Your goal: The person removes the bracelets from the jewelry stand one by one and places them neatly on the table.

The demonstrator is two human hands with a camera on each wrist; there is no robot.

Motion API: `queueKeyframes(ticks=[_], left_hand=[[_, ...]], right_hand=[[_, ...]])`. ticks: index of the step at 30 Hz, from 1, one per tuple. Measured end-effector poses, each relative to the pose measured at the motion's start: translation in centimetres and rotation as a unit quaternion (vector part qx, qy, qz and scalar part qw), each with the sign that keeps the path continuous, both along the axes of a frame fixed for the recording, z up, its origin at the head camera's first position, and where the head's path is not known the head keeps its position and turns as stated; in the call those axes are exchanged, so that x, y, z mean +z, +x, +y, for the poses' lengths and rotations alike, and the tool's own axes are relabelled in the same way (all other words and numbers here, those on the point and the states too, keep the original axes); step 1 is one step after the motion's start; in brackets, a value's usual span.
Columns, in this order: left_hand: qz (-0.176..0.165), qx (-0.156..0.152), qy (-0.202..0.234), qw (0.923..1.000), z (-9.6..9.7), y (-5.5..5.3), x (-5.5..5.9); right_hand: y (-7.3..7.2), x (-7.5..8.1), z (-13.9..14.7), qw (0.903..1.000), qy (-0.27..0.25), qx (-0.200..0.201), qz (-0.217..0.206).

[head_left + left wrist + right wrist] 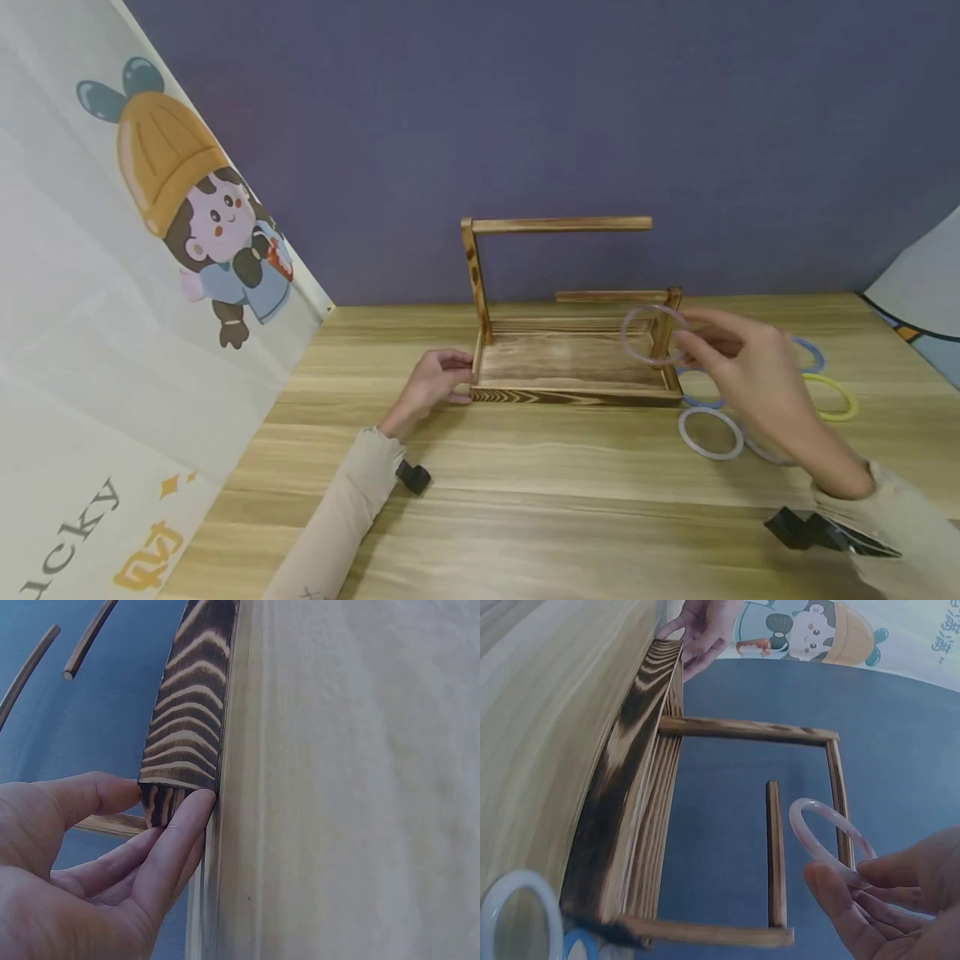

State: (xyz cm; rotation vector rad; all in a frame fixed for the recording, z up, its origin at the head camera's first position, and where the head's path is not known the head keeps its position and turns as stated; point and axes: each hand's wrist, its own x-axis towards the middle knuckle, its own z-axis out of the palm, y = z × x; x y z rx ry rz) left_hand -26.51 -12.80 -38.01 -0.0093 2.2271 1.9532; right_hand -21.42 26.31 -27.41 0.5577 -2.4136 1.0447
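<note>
A wooden stand (577,397) with a shallow tray base and two horizontal bars, one higher than the other, stands on the table. My left hand (435,382) grips the tray's left end; in the left wrist view, its thumb and fingers (176,847) hold the striped corner. Raised near the lower bar's right end, my right hand (757,375) pinches a pale pink translucent bangle (804,834) between thumb and fingers. The bangle is apart from both bars, whose left and right free ends carry nothing.
On the wooden table (525,517), right of the stand, lie a whitish bangle (712,457), a blue one (701,403), a yellow one (852,407) and another blue one (819,358). Behind is a dark blue panel (562,125); a white printed sheet (75,350) borders the left.
</note>
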Motion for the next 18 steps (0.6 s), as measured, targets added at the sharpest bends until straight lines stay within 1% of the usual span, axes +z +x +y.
queueKeyframes(ticks=[2, 3, 8, 10, 15, 18], left_hand=[[-0.001, 0.002, 0.001, 1.0, 0.0, 0.0, -0.1], [0.002, 0.007, 0.0, 1.0, 0.0, -0.2, -0.5], [0.007, 0.009, -0.002, 0.9999, 0.1, -0.3, -0.7], [0.008, 0.009, -0.003, 0.9999, 0.1, -0.3, -0.7], [0.006, 0.013, -0.006, 0.9999, 0.1, -0.3, -0.5], [0.003, 0.011, -0.005, 0.9999, 0.1, -0.3, -0.4]], right_hand=[[0.2, -0.2, 0.9, 0.9999, 0.002, -0.011, -0.005], [0.3, -0.2, 1.3, 0.9999, 0.0, -0.014, -0.005], [0.8, -0.9, 3.5, 0.9985, -0.011, -0.05, -0.019], [1.0, -1.2, 4.4, 0.9978, -0.01, -0.061, -0.024], [1.4, -2.2, 6.8, 0.997, 0.005, -0.072, -0.028], [1.7, -3.0, 8.5, 0.9957, 0.006, -0.081, -0.045]])
